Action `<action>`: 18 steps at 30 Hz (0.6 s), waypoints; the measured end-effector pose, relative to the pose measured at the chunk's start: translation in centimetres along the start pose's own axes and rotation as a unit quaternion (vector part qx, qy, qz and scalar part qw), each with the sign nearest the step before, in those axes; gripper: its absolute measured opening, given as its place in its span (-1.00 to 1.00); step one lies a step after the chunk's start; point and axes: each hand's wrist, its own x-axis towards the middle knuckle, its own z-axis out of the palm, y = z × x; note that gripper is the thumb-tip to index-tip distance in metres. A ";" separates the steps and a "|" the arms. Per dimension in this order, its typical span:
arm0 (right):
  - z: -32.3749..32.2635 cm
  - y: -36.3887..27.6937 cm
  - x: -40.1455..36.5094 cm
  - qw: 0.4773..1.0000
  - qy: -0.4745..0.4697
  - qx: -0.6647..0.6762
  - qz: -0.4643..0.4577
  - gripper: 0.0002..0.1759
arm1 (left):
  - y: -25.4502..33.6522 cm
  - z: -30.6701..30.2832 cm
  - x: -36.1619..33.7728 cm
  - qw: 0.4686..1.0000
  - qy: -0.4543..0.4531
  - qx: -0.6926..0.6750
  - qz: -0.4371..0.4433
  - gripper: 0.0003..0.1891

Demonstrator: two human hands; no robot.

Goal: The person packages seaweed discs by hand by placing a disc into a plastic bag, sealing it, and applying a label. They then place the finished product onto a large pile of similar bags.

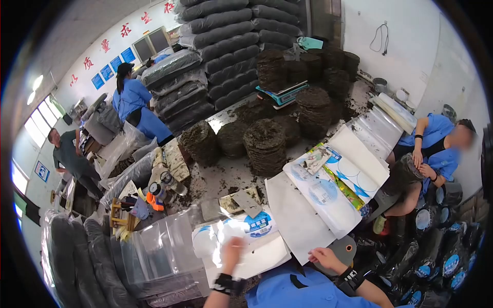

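My left hand (233, 254) is over a printed blue-and-white plastic packing bag (209, 241) on the near edge of the table. It is smeared by motion, so its fingers cannot be read. Beside the white sheet (298, 218), my right hand (324, 258) hovers with loosely bent fingers and nothing visible in them. A grey flat card (248, 204) lies above the bag's blue label. More printed bags (321, 197) are piled to the right. Farther back stand several stacks of dark, round dried cakes (264, 146), which look like seaweed.
A blue scale (285, 95) bears one stack. Left of the table's middle are glass jars (173, 183) and an orange tape dispenser (154, 201). A co-worker (434, 146) at right handles a dark bagged bundle. Filled bags (447, 256) crowd the floor there. Two more people stand left.
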 end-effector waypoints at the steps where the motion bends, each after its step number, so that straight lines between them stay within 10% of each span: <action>1: 0.0 -0.4 0.0 0.996 0.006 0.092 0.009 -0.58 | 5.0 4.0 -1.7 0.996 -0.083 0.029 -0.008 -0.86; 8: -3.3 -0.7 -0.6 0.991 0.082 0.091 -0.045 -0.70 | 16.8 16.6 -8.8 0.937 -0.325 -0.014 0.127 -0.76; 18: -8.8 10.6 -1.5 0.975 0.198 0.099 0.025 -0.70 | 9.9 4.2 9.2 0.978 -0.100 0.153 0.102 -0.61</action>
